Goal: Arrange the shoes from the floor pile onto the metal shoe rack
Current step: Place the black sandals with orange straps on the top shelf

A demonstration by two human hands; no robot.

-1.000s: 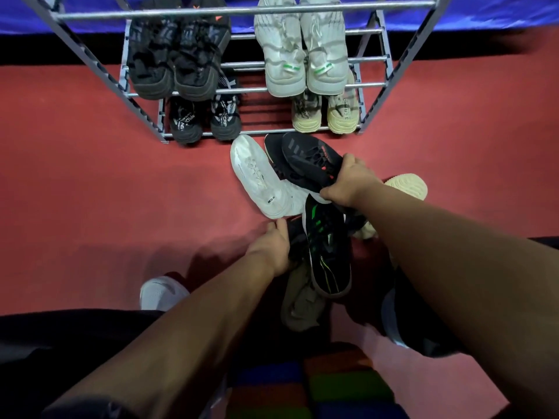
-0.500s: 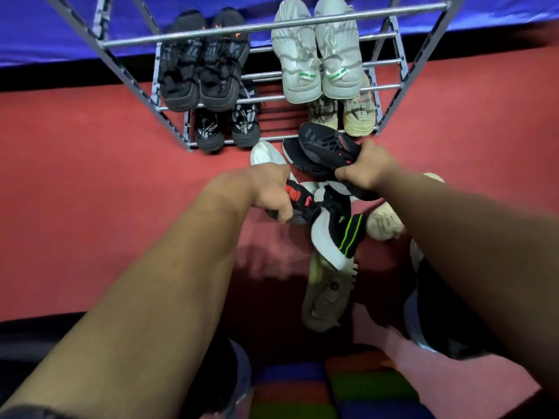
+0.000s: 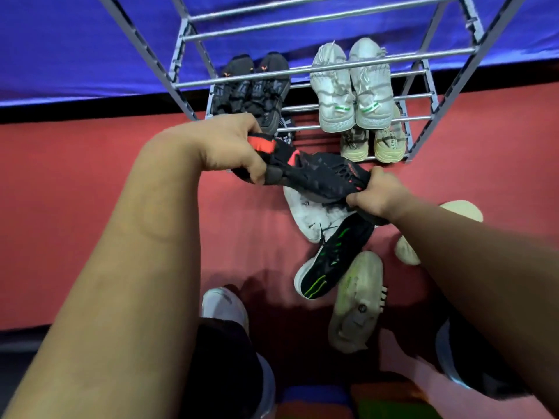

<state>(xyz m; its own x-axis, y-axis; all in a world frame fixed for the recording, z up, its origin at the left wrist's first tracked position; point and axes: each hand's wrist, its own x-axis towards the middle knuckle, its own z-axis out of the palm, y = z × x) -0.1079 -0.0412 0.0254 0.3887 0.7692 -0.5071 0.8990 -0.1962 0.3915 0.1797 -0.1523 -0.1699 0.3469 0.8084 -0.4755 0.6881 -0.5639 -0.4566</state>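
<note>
My left hand (image 3: 230, 146) grips a black shoe with a red-orange heel tab (image 3: 266, 152), lifted in front of the metal shoe rack (image 3: 302, 77). My right hand (image 3: 375, 195) grips a second black shoe with red accents (image 3: 326, 176) by its rear part; the two shoes touch in mid-air. Below them the floor pile holds a white shoe (image 3: 305, 216), a black shoe with green stripes (image 3: 332, 258), a pale shoe lying sole-up (image 3: 357, 300) and cream shoes (image 3: 405, 249) partly hidden by my right arm.
On the rack stand a black pair (image 3: 251, 89), a white pair with green heel marks (image 3: 354, 86), and lower a beige pair (image 3: 372, 140). A blue cloth (image 3: 75, 49) hangs behind. The floor is red carpet (image 3: 75, 192). My feet (image 3: 223, 306) are at the bottom.
Both hands have lifted the two black shoes out of the pile and up toward the rack. The view has tilted upward. The green-striped shoe dropped back onto the pile.
</note>
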